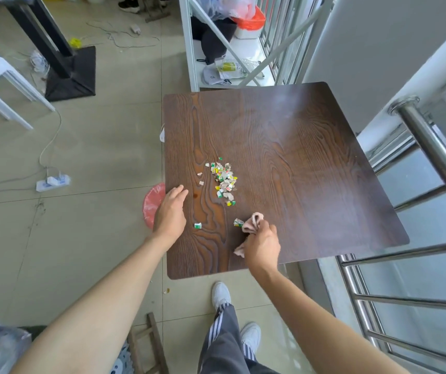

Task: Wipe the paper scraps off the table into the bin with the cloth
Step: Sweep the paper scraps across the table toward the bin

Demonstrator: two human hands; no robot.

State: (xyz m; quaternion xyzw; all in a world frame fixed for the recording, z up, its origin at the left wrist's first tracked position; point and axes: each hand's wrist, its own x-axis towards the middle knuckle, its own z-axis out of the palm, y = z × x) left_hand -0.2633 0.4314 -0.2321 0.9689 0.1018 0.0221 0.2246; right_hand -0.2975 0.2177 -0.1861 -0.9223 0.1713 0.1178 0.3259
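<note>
Dozens of small paper scraps (224, 180), white, green, yellow, heaped left of table (297, 157) centre; two strays nearer the front edge. Right hand (262, 245) fisted round bunched pink cloth (253, 224), touching one stray. Left hand (170, 211) flat, empty, on left edge above red-lined bin (151, 205).

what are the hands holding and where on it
The right hand grips the pink cloth bunched around its middle, ends sticking out. The left hand holds nothing.
</note>
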